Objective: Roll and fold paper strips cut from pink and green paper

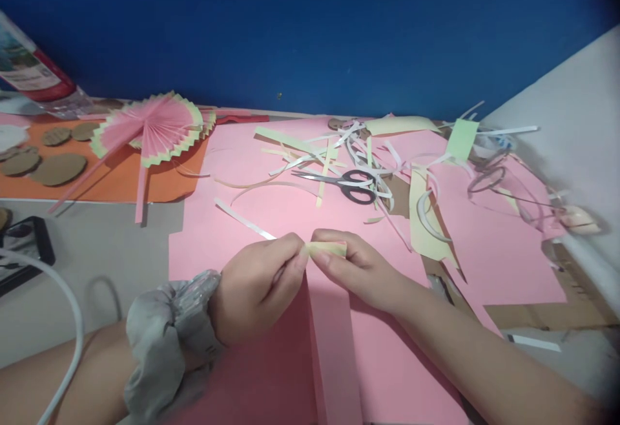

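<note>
My left hand (261, 283), with a grey scrunchie (157, 341) at the wrist, pinches the upper end of a folded pink paper (336, 354). Opposite it, my right hand (361, 267) is closed on the same end, thumb on top. A yellow-green edge strip (334, 248) of this paper shows between the fingers. Below the hands the paper runs toward me in a long narrow fold. A thin white strip (245, 219) lies just beyond my left hand. Black-handled scissors (343, 183) rest farther back among paper scraps.
Pink-and-yellow pleated paper fans (165, 128) lie on orange paper (184, 186) at the left, near cardboard discs (61, 169) and a tilted bottle (48, 82). A white cable (73, 309) crosses my left forearm. Behind stands a blue wall (310, 31); yellow offcuts (421, 212) lie right.
</note>
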`<control>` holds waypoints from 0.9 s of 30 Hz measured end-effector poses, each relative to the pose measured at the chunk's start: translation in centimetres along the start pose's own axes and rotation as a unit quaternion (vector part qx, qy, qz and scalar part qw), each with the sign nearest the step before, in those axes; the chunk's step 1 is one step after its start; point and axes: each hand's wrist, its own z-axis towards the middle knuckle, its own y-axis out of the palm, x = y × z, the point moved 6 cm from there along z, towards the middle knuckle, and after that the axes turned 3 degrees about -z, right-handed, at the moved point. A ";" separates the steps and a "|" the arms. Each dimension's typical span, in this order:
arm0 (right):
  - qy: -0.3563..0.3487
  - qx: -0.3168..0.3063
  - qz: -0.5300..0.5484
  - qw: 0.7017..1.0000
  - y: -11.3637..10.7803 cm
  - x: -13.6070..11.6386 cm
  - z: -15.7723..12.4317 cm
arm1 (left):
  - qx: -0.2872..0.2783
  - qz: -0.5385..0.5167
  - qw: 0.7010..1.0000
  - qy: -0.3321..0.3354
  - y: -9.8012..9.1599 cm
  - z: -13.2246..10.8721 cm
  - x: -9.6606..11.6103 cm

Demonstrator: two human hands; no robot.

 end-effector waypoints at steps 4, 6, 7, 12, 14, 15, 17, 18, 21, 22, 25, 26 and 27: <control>0.002 -0.010 0.014 1.000 0.1 -0.2 -0.1 | -0.008 -0.045 0.999 0.013 -0.1 0.1 0.2; 0.011 -0.020 0.034 0.999 0.3 -0.3 -0.2 | -0.015 -0.062 0.998 0.027 -0.1 0.1 0.4; 0.014 -0.021 0.042 0.999 0.4 -0.3 -0.2 | -0.018 -0.069 0.997 0.034 -0.1 0.1 0.5; 0.004 -0.009 0.034 0.999 0.4 -0.6 -0.2 | -0.026 -0.092 0.994 0.044 0.0 -0.1 0.6; 0.003 -0.008 0.032 0.999 0.4 -0.6 -0.2 | -0.028 -0.098 0.994 0.042 0.0 -0.1 0.5; 0.002 -0.005 0.032 0.999 0.4 -0.6 -0.2 | -0.030 -0.099 0.994 0.041 0.0 -0.1 0.5; 0.000 0.005 0.028 1.000 0.3 -0.5 -0.1 | -0.035 -0.100 0.994 0.035 0.1 -0.1 0.4; -0.001 0.010 0.024 1.000 0.2 -0.5 -0.1 | -0.036 -0.099 0.994 0.033 0.1 0.0 0.4; 0.001 0.012 0.011 1.000 0.3 -0.5 -0.1 | -0.037 -0.095 0.994 0.030 0.0 0.1 0.4; 0.002 0.011 0.009 1.000 0.3 -0.5 -0.1 | -0.037 -0.092 0.995 0.031 0.0 0.1 0.4; 0.002 0.009 0.002 1.000 0.3 -0.4 -0.1 | -0.039 -0.092 0.995 0.029 0.1 0.1 0.4; 0.000 0.009 -0.002 1.000 0.3 -0.4 -0.1 | -0.039 -0.094 0.994 0.027 0.1 0.0 0.4; -0.001 0.009 -0.005 1.000 0.2 -0.4 -0.1 | -0.038 -0.096 0.994 0.025 0.1 0.0 0.3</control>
